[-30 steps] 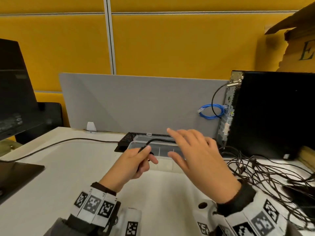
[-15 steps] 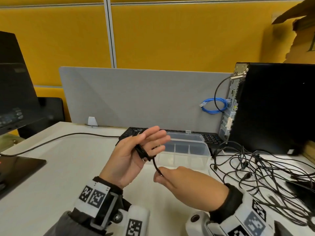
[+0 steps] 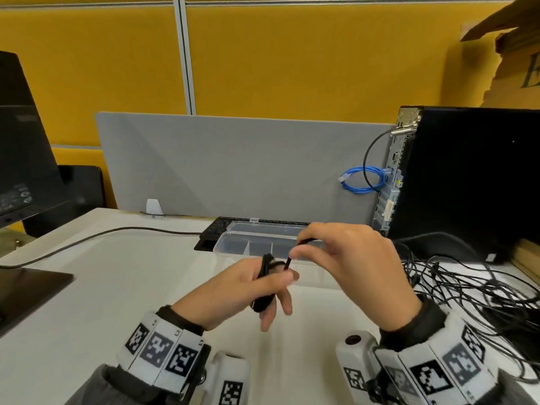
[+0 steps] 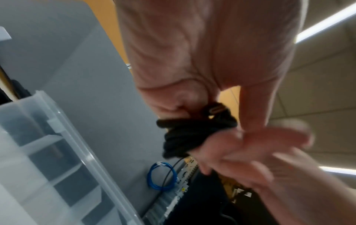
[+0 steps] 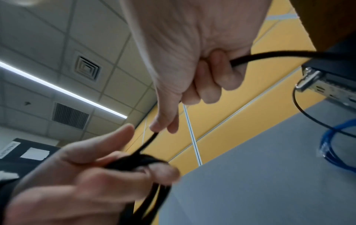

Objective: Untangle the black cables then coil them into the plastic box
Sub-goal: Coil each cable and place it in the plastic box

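My left hand (image 3: 263, 283) holds a small coil of black cable (image 3: 264, 271) wound round its fingers, thumb pressed on the loops; the same coil (image 4: 189, 135) shows dark and bunched in the left wrist view. My right hand (image 3: 336, 255) pinches the free end of that cable (image 3: 287, 263) between thumb and forefinger just right of the coil, and the cable (image 5: 269, 55) runs on through its curled fingers. The clear plastic box (image 3: 233, 244) with dividers stands open on the desk right behind both hands. A tangle of black cables (image 3: 467, 287) lies on the desk at the right.
A black keyboard (image 3: 216, 229) lies behind the box, against a grey divider panel (image 3: 233, 165). A black computer tower (image 3: 467, 176) with a blue cable loop (image 3: 362, 179) stands at the right. A monitor (image 3: 20, 135) and its base (image 3: 26, 287) occupy the left.
My left hand turned palm down with more cable wound on it. My right hand rose from below the left hand to just right of the coil, still pinching the cable.
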`<action>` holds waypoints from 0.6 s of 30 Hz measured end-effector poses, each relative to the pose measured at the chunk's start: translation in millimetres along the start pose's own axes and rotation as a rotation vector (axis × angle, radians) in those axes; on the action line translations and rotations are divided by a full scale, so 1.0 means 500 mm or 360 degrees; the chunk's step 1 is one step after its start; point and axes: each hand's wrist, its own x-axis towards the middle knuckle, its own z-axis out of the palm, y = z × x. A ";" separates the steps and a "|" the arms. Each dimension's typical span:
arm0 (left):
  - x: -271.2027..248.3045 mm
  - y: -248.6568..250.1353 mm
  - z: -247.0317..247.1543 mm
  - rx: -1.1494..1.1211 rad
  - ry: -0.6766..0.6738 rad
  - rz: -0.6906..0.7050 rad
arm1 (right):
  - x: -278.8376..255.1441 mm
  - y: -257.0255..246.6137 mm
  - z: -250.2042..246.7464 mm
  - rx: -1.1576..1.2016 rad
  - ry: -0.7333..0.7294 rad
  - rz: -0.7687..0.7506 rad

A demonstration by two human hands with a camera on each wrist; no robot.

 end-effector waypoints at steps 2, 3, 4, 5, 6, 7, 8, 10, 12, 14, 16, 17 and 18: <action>-0.003 0.002 0.006 -0.0141 -0.0162 0.0082 | 0.001 0.009 0.013 0.0084 0.0030 0.0044; -0.004 0.004 0.007 -0.0279 -0.0192 0.0103 | 0.002 0.018 0.019 0.0117 0.0008 0.0078; -0.004 0.005 0.008 -0.0446 -0.0213 0.0120 | 0.003 0.027 0.024 0.0159 -0.0041 0.0099; -0.005 0.006 0.007 -0.0604 -0.0239 0.0157 | 0.002 0.037 0.031 0.0222 -0.0147 0.0125; -0.005 0.007 0.006 -0.0708 -0.0248 0.0217 | 0.002 0.038 0.033 0.0306 -0.0283 0.0137; -0.004 0.008 0.006 -0.0762 -0.0240 0.0295 | 0.000 0.035 0.038 0.0357 -0.0437 0.0133; -0.003 0.008 0.008 -0.0787 -0.0205 0.0378 | -0.002 0.027 0.045 0.0368 -0.0574 0.0106; 0.003 0.013 0.012 -0.0900 0.0017 0.0470 | -0.010 0.005 0.057 0.0323 -0.0795 0.0064; 0.012 0.013 0.008 -0.1034 0.0304 0.0517 | -0.021 -0.009 0.067 0.0266 -0.0960 0.0071; 0.019 0.008 -0.004 -0.0916 0.0580 0.0555 | -0.026 -0.013 0.067 0.0167 -0.1165 0.0046; 0.022 -0.002 -0.017 -0.0593 0.0802 0.0447 | -0.022 -0.012 0.054 0.0193 -0.1297 0.0049; 0.020 -0.008 -0.019 -0.0380 0.0808 0.0342 | -0.018 -0.011 0.044 0.0196 -0.1300 0.0057; 0.018 -0.014 -0.017 -0.0139 0.0733 0.0241 | -0.013 -0.008 0.032 0.0166 -0.1252 0.0054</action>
